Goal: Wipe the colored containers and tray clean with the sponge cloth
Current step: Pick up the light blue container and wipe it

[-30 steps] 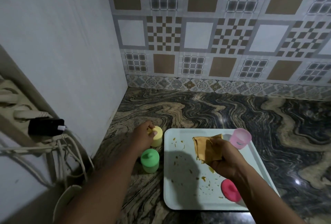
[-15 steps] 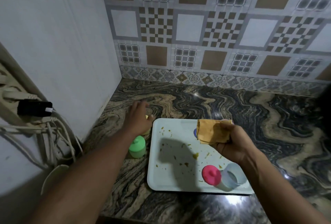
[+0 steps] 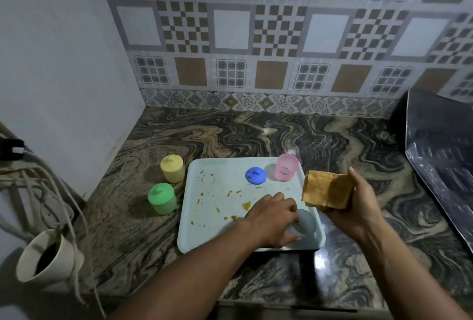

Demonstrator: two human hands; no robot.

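On the marbled stone countertop point(image 3: 256, 135), as seen in the head view, a white rectangular tray point(image 3: 202, 238) lies flat close to the near edge. Orange-brown food smears point(image 3: 246, 206) are scattered across the tray's middle and left portion.

Container positions:
- The yellow container point(image 3: 172, 168), lid fitted, stands upright on the countertop just beside the tray's far left corner.
- The green container point(image 3: 162, 198), lid fitted, stands upright on the countertop near the tray's left edge, on the near side of the yellow one.
- A blue lid point(image 3: 255, 176) lies on the tray in its far half.
- The pink container point(image 3: 286, 167), translucent and without a lid, stands upright at the tray's far right corner.
- A pale blue container point(image 3: 305, 221) sits at the tray's near right corner.

Hand states:
- The left hand point(image 3: 273, 220) is over the tray's near right area, with fingers and thumb curled against the side of the pale blue container, gripping it. Motion blur hides the exact contact.
- The right hand point(image 3: 358, 204) grips the folded orange-brown sponge cloth point(image 3: 325, 189), thumb on top and fingers beneath. The cloth is just past the tray's right edge and apart from every container.

Surroundings: a patterned tile wall point(image 3: 281, 38) at the back, a plain white wall point(image 3: 64, 64) at the left, cables point(image 3: 58, 191) and a beige mug point(image 3: 48, 258) at lower left, and a dark reflective sheet point(image 3: 440, 166) at the right.
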